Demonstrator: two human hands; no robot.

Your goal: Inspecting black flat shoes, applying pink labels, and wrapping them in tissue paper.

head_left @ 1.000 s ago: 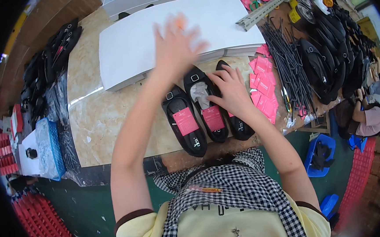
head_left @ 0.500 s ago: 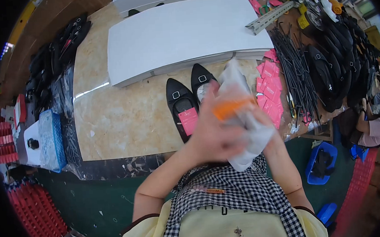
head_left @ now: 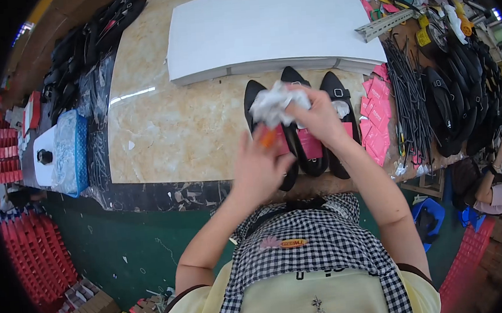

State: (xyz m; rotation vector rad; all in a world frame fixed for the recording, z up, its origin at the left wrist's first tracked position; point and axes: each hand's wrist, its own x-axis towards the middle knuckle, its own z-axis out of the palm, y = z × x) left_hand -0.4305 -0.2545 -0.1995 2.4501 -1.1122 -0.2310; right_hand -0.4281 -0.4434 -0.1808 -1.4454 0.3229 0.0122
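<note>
A crumpled wad of white paper [head_left: 279,103] is pinched in my right hand [head_left: 321,116], above the black pointed flat shoes. My left hand [head_left: 257,165] is just below and left of the wad, its fingers blurred but spread, thumb apart. Something orange [head_left: 268,138] shows at its fingers; its kind is unclear. Beneath my hands lie a left black shoe [head_left: 253,90], a middle black shoe [head_left: 314,165] and a right black shoe [head_left: 333,87], toes pointing away. The right one has a buckle and white paper stuffed inside. A pink tag [head_left: 309,145] lies on the middle shoe.
Behind the shoes is a large stack of white sheets [head_left: 274,27]. Pink cards [head_left: 376,118] and thin black rods [head_left: 408,99] lie to the right, before piled black shoes [head_left: 442,102]. At left stands a blue plastic-lined basket [head_left: 79,151]. A person [head_left: 494,197] is at far right.
The white paper has gone from a long, loose shape to a compact wad in my right hand, farther forward. My left hand has come away to the left, and more shoes show.
</note>
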